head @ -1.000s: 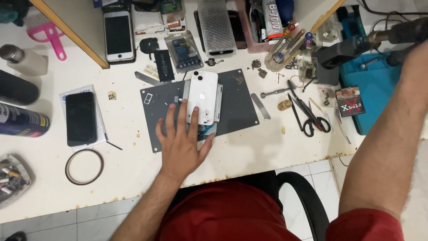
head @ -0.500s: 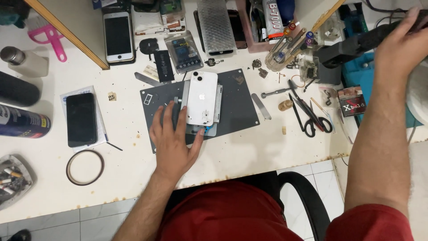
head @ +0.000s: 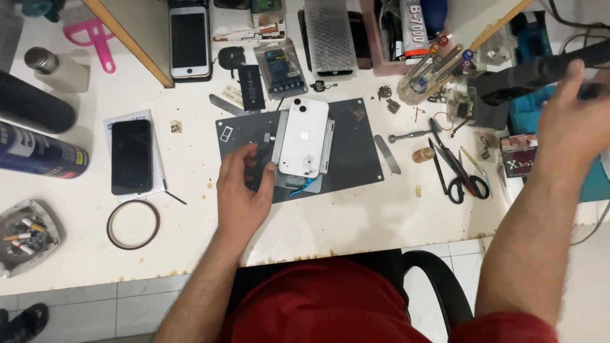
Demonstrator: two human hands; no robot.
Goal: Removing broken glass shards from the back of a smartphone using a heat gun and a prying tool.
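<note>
The left hand (head: 244, 190) lies flat on the grey mat (head: 356, 152), fingers spread, fingertips against the metal clamp (head: 277, 136) that carries the white phone (head: 304, 138); it presses rather than grips. It has slid a little down and to the left since a second ago, when it lay over the phone's lower corner, so the whole white back now shows, face down and lengthwise in the clamp at the mat's middle. The right hand (head: 572, 121) has changed more: a second ago only the forearm reached out of view, and now the hand is closed on a dark handled tool (head: 540, 70) at the far right, blurred with motion, so how tightly it holds I cannot tell. Judging from that, the phone is steadied with one hand while the other fetches the tool toward it. A blue pick (head: 305, 186) pokes out under the phone's near end. Room is tight on the right, where scissors (head: 457, 171), a metal spudger (head: 387, 154) and a cup of drivers (head: 426, 76) lie between tool and mat. The near strip of table (head: 381, 222) is bare up to its edge. To the left, a black phone (head: 131, 156) and a tape ring (head: 132, 224) lie well apart from the mat.
</note>
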